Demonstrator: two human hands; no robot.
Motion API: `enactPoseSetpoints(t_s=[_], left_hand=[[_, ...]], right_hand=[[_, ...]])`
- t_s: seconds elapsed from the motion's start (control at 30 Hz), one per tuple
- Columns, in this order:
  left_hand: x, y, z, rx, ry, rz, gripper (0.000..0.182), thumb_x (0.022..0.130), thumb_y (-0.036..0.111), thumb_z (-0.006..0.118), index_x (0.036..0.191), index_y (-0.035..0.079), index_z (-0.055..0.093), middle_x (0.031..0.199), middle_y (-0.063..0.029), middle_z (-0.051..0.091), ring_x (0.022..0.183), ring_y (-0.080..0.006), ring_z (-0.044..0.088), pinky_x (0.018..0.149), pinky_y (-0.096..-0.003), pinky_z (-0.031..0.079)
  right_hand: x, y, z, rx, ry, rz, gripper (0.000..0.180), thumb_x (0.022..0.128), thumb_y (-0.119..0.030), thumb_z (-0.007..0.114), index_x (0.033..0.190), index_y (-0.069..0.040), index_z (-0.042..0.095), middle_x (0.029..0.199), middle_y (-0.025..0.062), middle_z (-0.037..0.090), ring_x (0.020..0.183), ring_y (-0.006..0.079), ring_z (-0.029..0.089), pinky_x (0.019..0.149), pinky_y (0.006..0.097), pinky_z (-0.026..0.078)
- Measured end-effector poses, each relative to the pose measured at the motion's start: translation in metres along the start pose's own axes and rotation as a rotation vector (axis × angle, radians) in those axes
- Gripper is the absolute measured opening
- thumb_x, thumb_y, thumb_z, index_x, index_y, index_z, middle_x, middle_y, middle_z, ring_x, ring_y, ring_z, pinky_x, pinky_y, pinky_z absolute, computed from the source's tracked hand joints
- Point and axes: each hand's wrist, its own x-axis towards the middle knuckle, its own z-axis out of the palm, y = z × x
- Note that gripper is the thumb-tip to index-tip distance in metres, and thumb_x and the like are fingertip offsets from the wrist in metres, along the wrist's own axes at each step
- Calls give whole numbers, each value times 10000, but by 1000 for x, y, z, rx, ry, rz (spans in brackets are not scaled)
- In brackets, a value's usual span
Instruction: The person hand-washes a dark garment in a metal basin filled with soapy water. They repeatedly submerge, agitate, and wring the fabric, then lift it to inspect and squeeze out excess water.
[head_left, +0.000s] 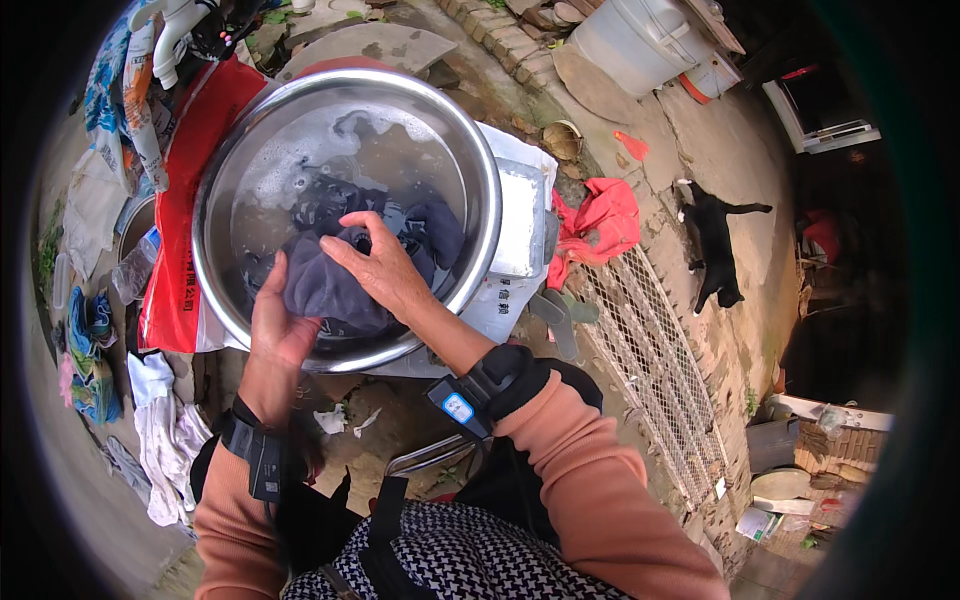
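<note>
A wide stainless-steel basin holds murky water with patches of white foam. Bunched dark grey-purple cloth lies partly in this water and partly raised above it. My left hand grips its left side, thumb on the outside, the other fingers hidden beneath. From the right, my right hand holds the upper part of the same cloth between thumb and fingers. More soaked dark cloth spreads behind and to the right inside the basin.
The basin stands on red-and-white printed sheeting. A tap rises at the upper left. White clothing hangs at the left. At right are a red cloth, a metal mesh panel, a black cat and a white bucket.
</note>
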Motion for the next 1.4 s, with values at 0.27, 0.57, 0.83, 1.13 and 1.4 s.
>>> enactPoseSetpoints(t_s=[0.27, 0.57, 0.83, 1.13, 1.4], left_hand=[[-2, -2, 3, 168, 269, 112, 809, 737, 501, 643, 1306, 54, 281, 1353, -194, 286, 1177, -310, 386, 916, -381, 390], [10, 16, -26, 100, 144, -172, 294, 859, 288, 534, 1005, 36, 570, 968, -119, 605, 889, -243, 591, 830, -385, 469], [-17, 33, 8, 48, -117, 28, 309, 830, 109, 544, 1111, -18, 530, 1074, -136, 592, 974, -253, 578, 891, -394, 452], [-27, 41, 15, -69, -309, 68, 369, 866, 183, 518, 1170, -22, 480, 1133, -179, 553, 1033, -303, 548, 924, -450, 424], [17, 0, -15, 126, -38, -65, 488, 812, 505, 536, 1101, 112, 550, 1102, -65, 561, 975, -218, 541, 861, -373, 420]], right_hand=[[-3, -24, 2, 203, 227, -9, 275, 744, -92, 619, 992, -9, 534, 803, 97, 593, 728, 174, 568, 651, 302, 455], [-28, -19, 17, 51, -466, -201, 298, 750, -71, 562, 1032, 24, 537, 877, 118, 612, 767, 166, 596, 679, 278, 468], [-20, 8, 0, -789, -217, -32, 669, 688, -13, 613, 1293, -132, 354, 1293, 122, 375, 1168, 324, 370, 947, 407, 322], [22, 32, -16, 238, 180, 53, 145, 803, -136, 576, 879, -27, 517, 768, 37, 571, 703, 165, 545, 637, 258, 420], [-30, -41, 7, -45, -80, -338, 152, 720, -70, 541, 869, -60, 515, 848, 92, 542, 790, 263, 529, 733, 320, 401]])
